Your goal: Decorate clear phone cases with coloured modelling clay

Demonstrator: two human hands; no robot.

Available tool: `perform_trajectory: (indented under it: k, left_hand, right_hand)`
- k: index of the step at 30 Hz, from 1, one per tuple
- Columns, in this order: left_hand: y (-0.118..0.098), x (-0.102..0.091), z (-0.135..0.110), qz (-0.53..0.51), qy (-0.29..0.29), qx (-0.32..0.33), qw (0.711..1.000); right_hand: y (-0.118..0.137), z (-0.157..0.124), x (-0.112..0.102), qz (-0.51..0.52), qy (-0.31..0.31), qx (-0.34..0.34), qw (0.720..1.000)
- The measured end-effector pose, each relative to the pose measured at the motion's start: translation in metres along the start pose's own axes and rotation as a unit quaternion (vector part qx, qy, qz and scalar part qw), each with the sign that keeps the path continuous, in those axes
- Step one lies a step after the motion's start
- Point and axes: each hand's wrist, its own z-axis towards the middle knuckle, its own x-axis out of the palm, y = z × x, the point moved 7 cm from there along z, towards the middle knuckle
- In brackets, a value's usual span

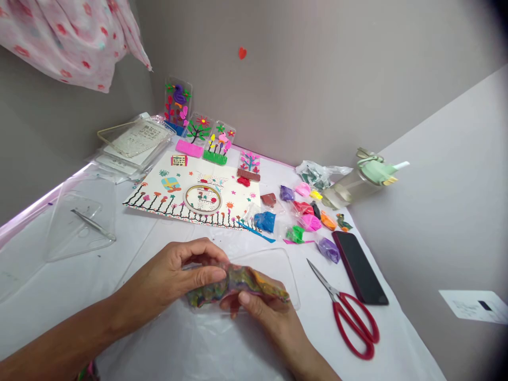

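A long lump of mixed-colour modelling clay (238, 282), green, yellow and purple, is held between both hands, and its shiny surface looks wrapped in clear plastic. My left hand (190, 264) pinches its left part, thumb on the near side. From below and the right, my right hand (270, 312) grips it with the thumb across the front. Under the hands lies a clear phone case (291, 270), partly hidden. Small bags of coloured clay, such as a blue one (265, 221) and a green one (295, 234), lie beyond.
Red-handled scissors (353, 320) and a black phone (359, 267) lie at right, near a bottle (359, 180). Tape (184, 200) rests on a decorated sheet (159, 203). Tweezers (93, 224) are at left. Clay-decorated cases (198, 129) lean on the wall.
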Motion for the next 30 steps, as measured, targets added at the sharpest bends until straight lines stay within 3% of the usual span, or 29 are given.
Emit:
perform_trajectory:
  k: [7, 13, 18, 26, 30]
  left_hand:
    - [-0.001, 0.003, 0.002, 0.021, -0.011, -0.003, 1.0]
    - [0.008, 0.015, 0.0, 0.018, 0.015, -0.029, 0.999]
    - [0.004, 0.012, -0.001, 0.04, -0.014, -0.004, 0.999]
    - [0.007, 0.013, 0.003, -0.014, 0.02, -0.033, 0.999]
    - [0.003, 0.011, 0.0, 0.008, 0.004, -0.022, 1.0]
  right_hand:
    - [-0.004, 0.002, 0.004, 0.047, 0.011, 0.003, 0.999]
    - [-0.01, 0.001, 0.007, -0.015, 0.032, 0.012, 0.999]
    - [-0.013, 0.002, 0.007, -0.021, 0.044, 0.003, 0.999]
    - [-0.013, 0.001, 0.007, -0.006, 0.046, 0.003, 0.999]
    - [-0.015, 0.001, 0.007, -0.005, 0.049, 0.006, 0.999]
